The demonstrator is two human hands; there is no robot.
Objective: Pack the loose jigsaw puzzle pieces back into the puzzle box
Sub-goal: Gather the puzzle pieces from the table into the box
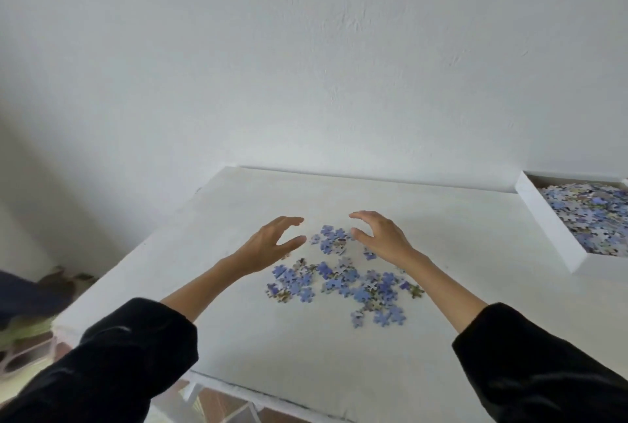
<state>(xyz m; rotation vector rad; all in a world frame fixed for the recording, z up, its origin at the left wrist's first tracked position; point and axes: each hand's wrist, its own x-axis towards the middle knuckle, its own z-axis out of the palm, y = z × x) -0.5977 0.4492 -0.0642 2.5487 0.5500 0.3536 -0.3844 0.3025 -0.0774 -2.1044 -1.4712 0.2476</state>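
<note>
Loose blue jigsaw pieces (343,281) lie scattered on the white table (238,320), with a smaller cluster (331,240) farther back. My left hand (268,246) and my right hand (382,235) hover on either side of that far cluster, palms facing each other, fingers spread and lightly curved, holding nothing. The white puzzle box (550,225) stands at the right edge of the view, partly cut off, with a heap of pieces inside.
A white wall rises right behind the table. At the far left, beyond the table's edge, blurred dark and green items lie on the floor (37,300). White table legs show below the near edge.
</note>
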